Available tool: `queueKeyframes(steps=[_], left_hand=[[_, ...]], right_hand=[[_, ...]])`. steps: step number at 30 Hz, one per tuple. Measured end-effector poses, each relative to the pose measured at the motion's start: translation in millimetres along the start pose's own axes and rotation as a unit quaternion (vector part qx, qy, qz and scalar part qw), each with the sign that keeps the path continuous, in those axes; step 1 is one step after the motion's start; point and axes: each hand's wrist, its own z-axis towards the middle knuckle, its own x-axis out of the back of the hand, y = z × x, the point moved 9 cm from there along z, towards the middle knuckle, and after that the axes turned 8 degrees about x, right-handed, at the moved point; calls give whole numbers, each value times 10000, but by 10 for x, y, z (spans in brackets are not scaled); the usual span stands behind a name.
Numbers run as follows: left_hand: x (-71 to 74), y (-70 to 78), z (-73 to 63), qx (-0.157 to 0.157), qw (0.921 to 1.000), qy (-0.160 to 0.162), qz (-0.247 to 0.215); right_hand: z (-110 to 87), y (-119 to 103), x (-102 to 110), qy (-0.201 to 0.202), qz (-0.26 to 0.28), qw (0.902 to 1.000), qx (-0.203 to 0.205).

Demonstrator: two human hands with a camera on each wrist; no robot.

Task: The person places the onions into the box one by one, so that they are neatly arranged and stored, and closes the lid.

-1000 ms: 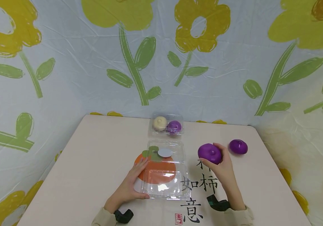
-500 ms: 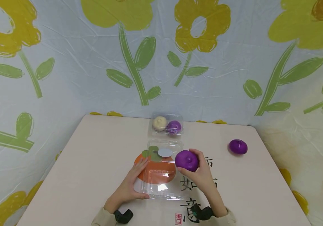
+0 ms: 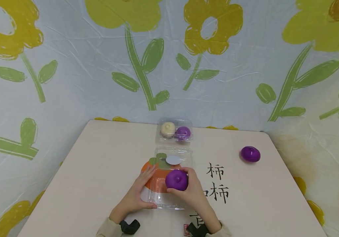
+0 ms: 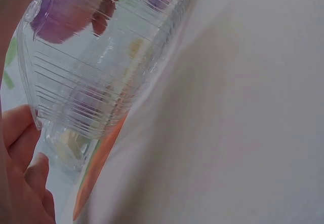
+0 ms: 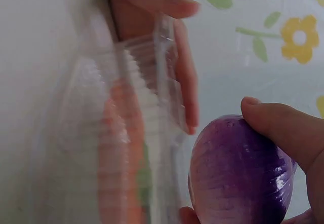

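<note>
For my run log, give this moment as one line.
left hand: touches clear box; right hand: holds purple bulb above box

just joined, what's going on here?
A person's right hand holds a purple onion-shaped piece above an open clear plastic box; it isn't set down yet. The left hand rests against the box's left side. Toward the table's far edge, a second clear box contains one cream piece and one purple one. A loose purple piece lies off to the right.
</note>
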Motion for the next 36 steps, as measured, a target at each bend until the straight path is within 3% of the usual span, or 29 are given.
queueKeyframes(steps=[10, 16, 27, 36], left_hand=[[8, -13, -10, -103, 9999, -9, -36], [8, 3, -6, -162, 9999, 17, -42], [-14, -21, 2, -47, 9999, -82, -69], [4, -9, 3, -185, 9998, -7, -62]], right_hand=[[-1, 23, -307, -372, -729, 9965, 145], [0, 50, -433, -605, -1000, 9931, -51], [52, 34, -584, -634, -1505, 9866, -25], [36, 59, -591, -664, -1389, 9879, -185]])
